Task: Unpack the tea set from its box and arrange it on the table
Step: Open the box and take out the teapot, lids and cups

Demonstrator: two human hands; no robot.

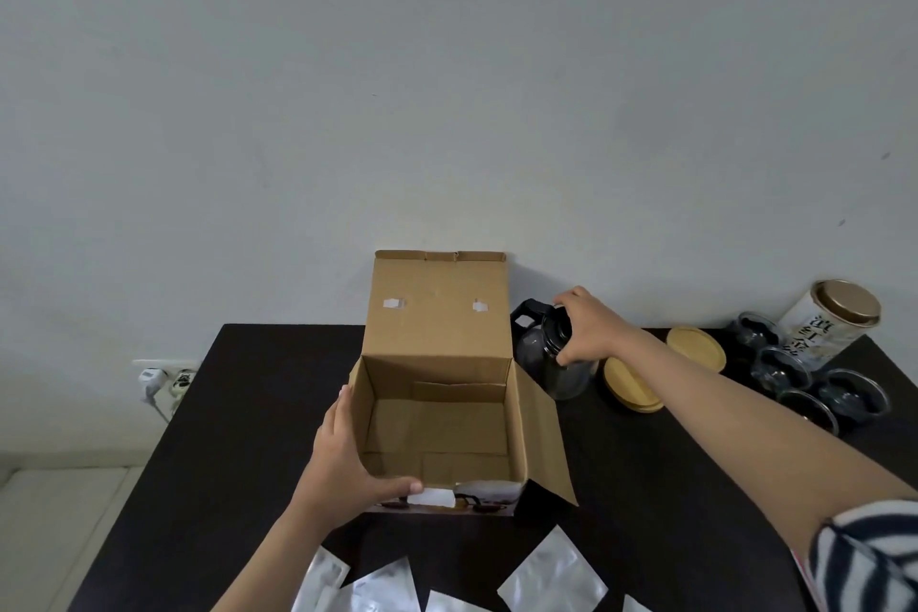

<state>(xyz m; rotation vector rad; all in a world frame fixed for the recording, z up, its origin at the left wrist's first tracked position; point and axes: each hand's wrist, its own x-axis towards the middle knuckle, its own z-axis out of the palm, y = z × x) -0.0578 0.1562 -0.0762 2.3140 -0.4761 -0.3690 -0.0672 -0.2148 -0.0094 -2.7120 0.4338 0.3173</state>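
An open cardboard box (pixel 437 427) stands mid-table with its lid flap up against the wall and nothing visible inside. My left hand (pixel 343 457) grips its near left corner, thumb along the front edge. To the right of the box stands a glass teapot (pixel 539 348) with a black lid and handle; my right hand (pixel 586 328) grips its top. Two round wooden coasters (pixel 695 348) lie right of the teapot. Several small glass cups (pixel 795 373) sit at the far right.
The dark table (pixel 670 487) meets a pale wall. A tea tin with a gold lid (pixel 829 318) stands at the back right. Several silvery plastic pouches (pixel 551 576) lie along the near edge. A wall socket with plugs (pixel 164 380) sits to the left, below table level.
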